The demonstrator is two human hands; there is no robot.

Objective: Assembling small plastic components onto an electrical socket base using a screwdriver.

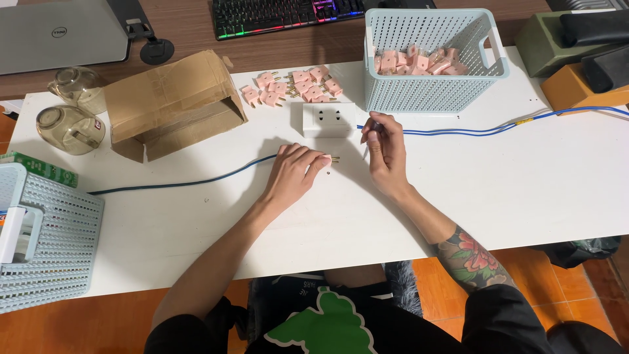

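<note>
Pink plug (327,159) on white table (524,190)

a torn cardboard box (171,98) and two glass cups (69,128) sit near the table's (524,196) left edge; a keyboard (286,14) lies beyond its far edge.

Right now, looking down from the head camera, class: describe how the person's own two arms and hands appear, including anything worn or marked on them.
Both hands are bare: no gloves, rings or watch show on the left hand or the right hand. The right forearm carries a large colourful tattoo with a red flower and dark green leaves near the elbow. The left forearm shows no markings. Black short sleeves begin at the upper arms.
</note>
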